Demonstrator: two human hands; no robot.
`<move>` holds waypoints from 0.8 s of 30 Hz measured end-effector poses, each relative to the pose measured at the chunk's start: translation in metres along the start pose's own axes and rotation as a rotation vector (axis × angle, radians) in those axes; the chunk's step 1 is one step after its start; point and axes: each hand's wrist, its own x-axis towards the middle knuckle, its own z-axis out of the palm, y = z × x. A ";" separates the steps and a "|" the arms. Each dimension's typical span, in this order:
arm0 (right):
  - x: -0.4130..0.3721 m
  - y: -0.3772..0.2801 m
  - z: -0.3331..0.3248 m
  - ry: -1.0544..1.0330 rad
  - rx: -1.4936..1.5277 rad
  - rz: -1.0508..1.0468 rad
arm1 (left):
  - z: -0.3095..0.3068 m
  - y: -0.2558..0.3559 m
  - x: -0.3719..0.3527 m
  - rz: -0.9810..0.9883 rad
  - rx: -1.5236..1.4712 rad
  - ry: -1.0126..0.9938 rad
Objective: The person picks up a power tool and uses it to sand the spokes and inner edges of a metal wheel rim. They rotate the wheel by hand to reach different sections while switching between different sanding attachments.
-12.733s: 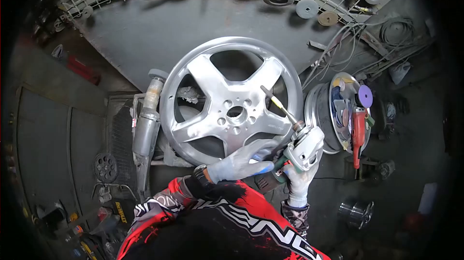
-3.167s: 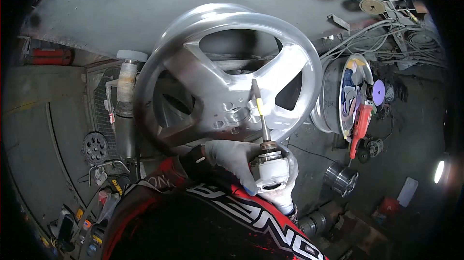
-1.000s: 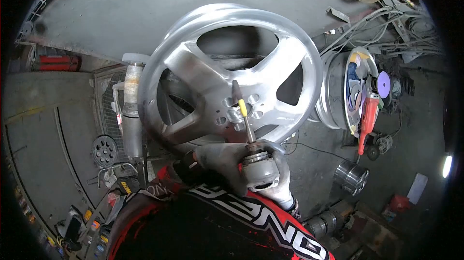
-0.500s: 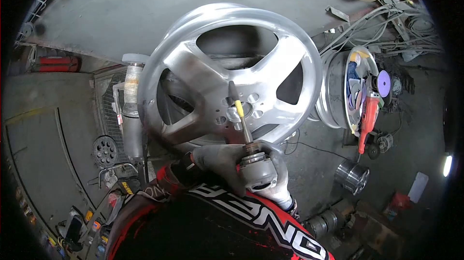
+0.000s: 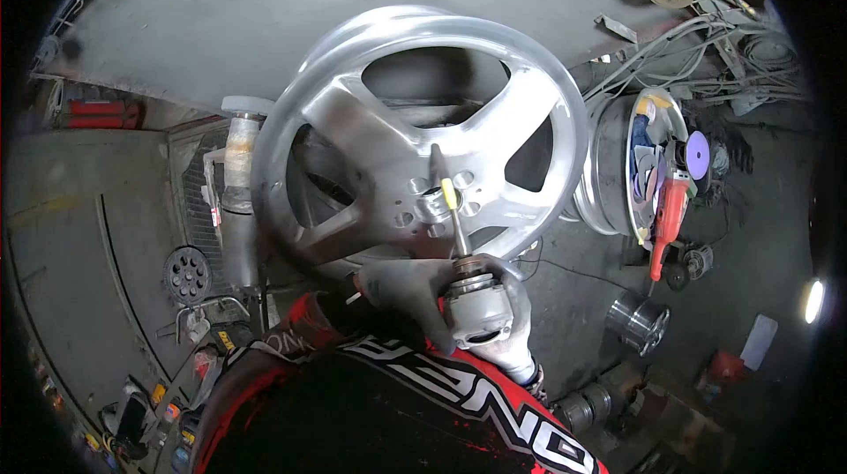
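Seen from above, a person in a red, black and white jersey holds an angle grinder close to the chest. Both hands are gloved. The left hand is closed against the near side of the grinder's grey metal head; the right hand wraps its other side, with some fingers hidden. A long tapered bit with a yellow band points away from the person, over the hub of a bare-metal alloy wheel, which leans directly in front. Whether the bit's tip touches the metal cannot be told.

The wheel looks rigid and probably heavy, its smooth, shiny face likely slippery; the outer lip or a spoke seems the surest hold. The grinder is probably weighty toward its head, best gripped around the body, with fingers clear of the bit.

To the right, a second wheel stands just beside the first, with a red power tool carrying a purple disc resting at its rim.
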 end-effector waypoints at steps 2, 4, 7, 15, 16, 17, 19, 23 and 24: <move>0.006 0.015 -0.020 -0.047 -0.511 -0.260 | 0.002 0.003 -0.012 0.005 0.028 0.034; 0.007 0.010 -0.015 -0.089 -0.987 -0.511 | 0.003 0.004 -0.015 0.012 0.029 0.031; 0.004 0.004 -0.001 -0.092 -0.212 -0.235 | 0.003 0.011 -0.007 -0.024 0.013 -0.006; -0.002 0.007 -0.011 -0.011 -0.400 -0.520 | -0.007 -0.004 0.019 0.028 -0.122 -0.090; 0.000 0.008 -0.010 -0.027 -0.444 -0.492 | -0.005 -0.001 0.014 0.029 -0.123 -0.085; 0.001 0.009 -0.009 -0.044 -0.486 -0.462 | -0.003 0.003 0.006 0.007 -0.075 -0.041; 0.002 0.012 -0.010 -0.126 0.080 -0.241 | -0.003 0.002 -0.004 -0.015 -0.028 0.007; 0.005 0.011 -0.015 -0.074 -0.647 -0.248 | 0.000 0.006 -0.012 0.032 -0.017 0.009; 0.005 0.011 -0.015 -0.100 -0.047 -0.075 | 0.001 0.010 -0.013 0.002 -0.029 -0.001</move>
